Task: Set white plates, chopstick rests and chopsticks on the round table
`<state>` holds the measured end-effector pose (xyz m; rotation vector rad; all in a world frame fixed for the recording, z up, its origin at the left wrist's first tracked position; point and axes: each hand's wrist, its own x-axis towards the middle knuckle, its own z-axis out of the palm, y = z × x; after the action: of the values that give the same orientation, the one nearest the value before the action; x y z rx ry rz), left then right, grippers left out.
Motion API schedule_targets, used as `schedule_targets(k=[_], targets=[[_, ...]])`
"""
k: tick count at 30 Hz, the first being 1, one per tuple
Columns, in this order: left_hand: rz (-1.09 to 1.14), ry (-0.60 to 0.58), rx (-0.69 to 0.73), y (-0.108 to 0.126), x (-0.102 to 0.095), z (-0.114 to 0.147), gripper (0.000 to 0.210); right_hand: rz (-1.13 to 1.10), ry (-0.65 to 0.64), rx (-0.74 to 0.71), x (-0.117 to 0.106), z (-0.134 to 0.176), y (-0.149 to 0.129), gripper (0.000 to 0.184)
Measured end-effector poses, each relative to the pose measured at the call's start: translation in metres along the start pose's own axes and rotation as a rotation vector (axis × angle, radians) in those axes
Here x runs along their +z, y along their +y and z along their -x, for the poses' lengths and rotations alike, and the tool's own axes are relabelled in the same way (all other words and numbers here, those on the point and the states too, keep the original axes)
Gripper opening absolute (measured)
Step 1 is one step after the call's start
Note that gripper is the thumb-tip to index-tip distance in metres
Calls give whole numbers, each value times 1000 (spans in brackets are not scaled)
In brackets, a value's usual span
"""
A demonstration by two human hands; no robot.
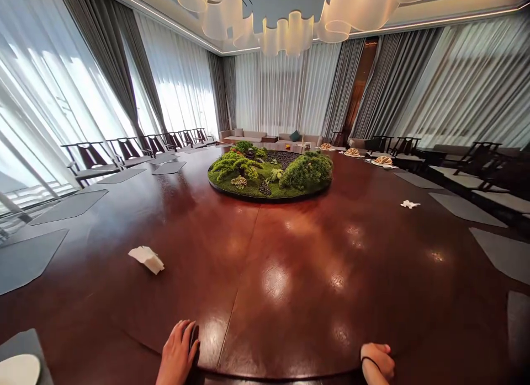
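Observation:
My left hand (178,346) lies on the near edge of the big round dark-red wooden table (310,308). Its fingers stretch forward on the tabletop, with the thumb a little apart and nothing visible in it. To the right, my right hand (377,358) rests at the same edge, fingers curled into a fist, a thin black band round the wrist. Whether anything is inside that fist is hidden. A crumpled white tissue (147,259) lies beyond my left hand, apart from it. Far right on the tabletop is another crumpled white tissue (409,204).
A round moss-and-shrub centrepiece (269,192) sits mid-table. Grey placemats (68,207) line the rim, and a white plate (19,369) is at the lower left. Folded napkins (383,161) stand at the far right. Chairs (128,150) ring the table.

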<state>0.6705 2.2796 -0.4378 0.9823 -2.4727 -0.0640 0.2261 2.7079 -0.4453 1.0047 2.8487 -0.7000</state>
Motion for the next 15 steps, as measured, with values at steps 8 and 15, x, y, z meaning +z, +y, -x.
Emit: schedule_targets(k=[8, 15], targets=[[-145, -100, 237, 33, 22, 15, 46, -47, -35, 106, -8, -71, -10, 75], [-193, -263, 637, 64, 8, 6, 60, -300, -65, 215, -37, -137, -30, 67]])
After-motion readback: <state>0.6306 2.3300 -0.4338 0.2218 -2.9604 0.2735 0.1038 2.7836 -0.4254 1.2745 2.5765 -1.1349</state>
